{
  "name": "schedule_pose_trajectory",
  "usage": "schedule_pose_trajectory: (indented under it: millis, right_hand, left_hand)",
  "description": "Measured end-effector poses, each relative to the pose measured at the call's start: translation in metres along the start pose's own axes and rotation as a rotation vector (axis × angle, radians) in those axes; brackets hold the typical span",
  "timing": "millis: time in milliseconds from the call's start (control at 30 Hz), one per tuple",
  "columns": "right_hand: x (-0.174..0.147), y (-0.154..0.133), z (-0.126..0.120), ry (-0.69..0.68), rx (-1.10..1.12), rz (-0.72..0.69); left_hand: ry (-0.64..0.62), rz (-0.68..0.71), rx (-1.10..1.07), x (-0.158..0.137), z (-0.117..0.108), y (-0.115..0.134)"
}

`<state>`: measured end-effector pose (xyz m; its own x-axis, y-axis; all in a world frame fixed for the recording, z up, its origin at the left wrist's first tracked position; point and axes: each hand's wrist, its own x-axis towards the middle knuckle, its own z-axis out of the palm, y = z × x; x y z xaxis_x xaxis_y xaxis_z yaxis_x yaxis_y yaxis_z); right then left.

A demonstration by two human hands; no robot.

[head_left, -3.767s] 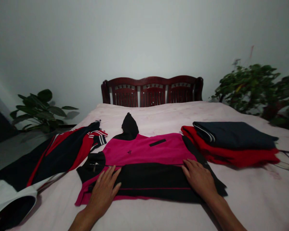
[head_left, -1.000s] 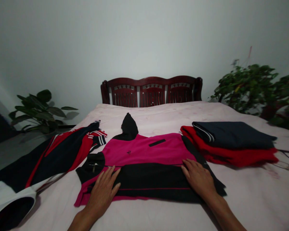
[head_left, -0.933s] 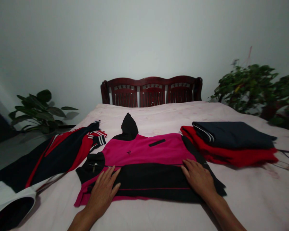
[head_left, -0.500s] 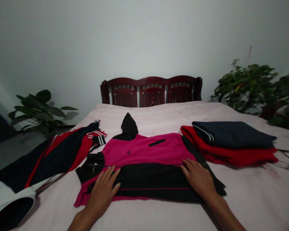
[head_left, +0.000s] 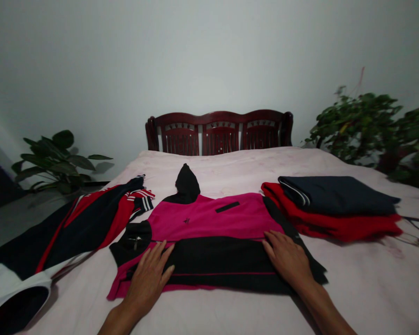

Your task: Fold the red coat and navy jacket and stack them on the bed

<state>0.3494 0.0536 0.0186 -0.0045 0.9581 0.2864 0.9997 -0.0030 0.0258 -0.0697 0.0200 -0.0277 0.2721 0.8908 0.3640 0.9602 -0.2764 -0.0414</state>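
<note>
A pink and black jacket (head_left: 209, 216) lies sideways on the bed, its collar end to the left and its hem to the right. One black sleeve is laid lengthwise across the near half, while the far sleeve's black cuff end points toward the headboard. My left hand (head_left: 150, 274) rests flat near the collar, fingers spread over the pink and black cloth. Toward the hem, my right hand (head_left: 288, 258) presses on the sleeve with its fingers stretched out. Neither hand grips the fabric.
Folded dark blue (head_left: 338, 195) and red garments (head_left: 349, 226) are stacked at the right, beside a pair of glasses (head_left: 417, 237). Navy and red striped clothing (head_left: 101, 218) lies loosely at the left. A wooden headboard (head_left: 219, 132) stands behind the bed; leafy plants (head_left: 359, 125) flank it.
</note>
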Motion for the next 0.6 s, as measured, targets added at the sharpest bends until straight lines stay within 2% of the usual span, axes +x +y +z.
schedule_pose_trajectory:
  millis: [267, 600]
  right_hand:
    - [0.0, 0.0, 0.0, 0.007, 0.001, -0.011]
    - [0.0, -0.001, -0.002, 0.004, -0.002, -0.005]
  left_hand:
    - [-0.051, -0.037, -0.071, 0.002, -0.004, 0.002]
    - [-0.144, -0.213, -0.401, 0.006, -0.015, -0.002]
